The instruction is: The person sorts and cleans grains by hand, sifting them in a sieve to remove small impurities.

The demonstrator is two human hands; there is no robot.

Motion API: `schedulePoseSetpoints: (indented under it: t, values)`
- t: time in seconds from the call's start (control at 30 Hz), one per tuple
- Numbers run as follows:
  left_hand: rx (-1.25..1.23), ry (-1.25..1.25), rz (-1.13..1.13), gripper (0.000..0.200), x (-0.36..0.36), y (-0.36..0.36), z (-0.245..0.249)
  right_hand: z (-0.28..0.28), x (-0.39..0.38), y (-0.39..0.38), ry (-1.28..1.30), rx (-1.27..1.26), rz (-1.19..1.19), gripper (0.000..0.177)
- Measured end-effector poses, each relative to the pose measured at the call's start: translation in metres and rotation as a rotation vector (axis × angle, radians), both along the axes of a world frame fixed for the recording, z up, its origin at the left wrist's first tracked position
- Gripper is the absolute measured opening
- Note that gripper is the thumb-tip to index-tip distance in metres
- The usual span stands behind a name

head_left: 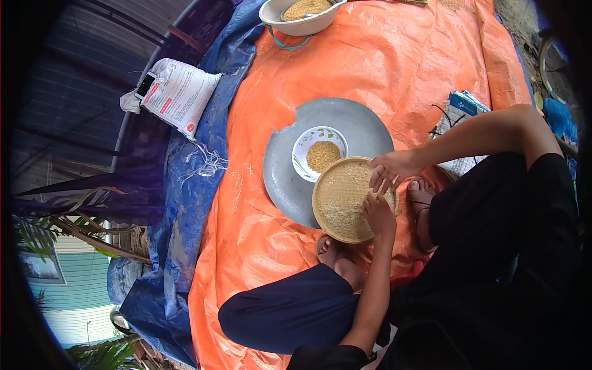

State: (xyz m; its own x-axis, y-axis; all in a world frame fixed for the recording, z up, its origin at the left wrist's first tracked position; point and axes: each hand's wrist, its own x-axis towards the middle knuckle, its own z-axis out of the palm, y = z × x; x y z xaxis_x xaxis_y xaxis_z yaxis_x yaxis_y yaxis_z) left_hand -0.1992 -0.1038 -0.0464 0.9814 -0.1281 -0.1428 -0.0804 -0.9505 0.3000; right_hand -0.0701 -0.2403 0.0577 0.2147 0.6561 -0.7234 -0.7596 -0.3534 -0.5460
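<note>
A round woven bamboo tray (pixel 339 200) with a raised rim holds a scatter of pale grains. It sits low in front of my feet and overlaps the edge of a grey metal disc (pixel 364 123). My right hand (pixel 394 170) reaches over the tray's near side, fingers stretched out and apart. Close beside it, my left hand (pixel 379 214) lies over the tray with fingers loosely bent and apart. On the disc stands a white bowl (pixel 300 152) with a green leaf pattern, and golden grain (pixel 323 156) lies in it.
Orange tarpaulin (pixel 259 234) covers the ground, bordered by a blue tarpaulin (pixel 166 246). A large basin (pixel 314 26) with grain stands at the far top. One white printed sack (pixel 183 95) bears a dark phone-like object (pixel 146 85). Another sack (pixel 459 117) lies near my right arm.
</note>
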Motion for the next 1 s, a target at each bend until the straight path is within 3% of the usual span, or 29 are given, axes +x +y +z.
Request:
schedulePoseSetpoints:
  t: [0.17, 0.37, 0.6, 0.77, 0.87, 1.0]
  values:
    - [0.124, -0.127, 0.036, 0.067, -0.011, 0.003, 0.020, 0.001, -0.024, -0.009, 0.134, 0.112, -0.046, 0.068]
    - [0.178, -0.010, 0.165, 0.078, -0.009, 0.010, 0.033, -0.009, -0.009, -0.003, 0.253, 0.242, 0.022, 0.068]
    - [0.031, -0.084, 0.163, 0.059, -0.018, 0.021, 0.002, 0.015, -0.011, 0.046, 0.366, 0.280, 0.018, 0.067]
    - [0.007, 0.015, 0.135, 0.053, -0.011, 0.026, -0.014, 0.021, -0.002, 0.069, 0.274, 0.313, 0.120, 0.066]
    - [0.002, -0.030, 0.135, 0.041, -0.010, 0.021, 0.005, 0.031, 0.003, 0.077, 0.225, 0.331, 0.131, 0.065]
    - [-0.115, -0.060, 0.119, 0.031, -0.011, 0.025, -0.007, 0.030, 0.001, 0.077, 0.202, 0.318, 0.135, 0.067]
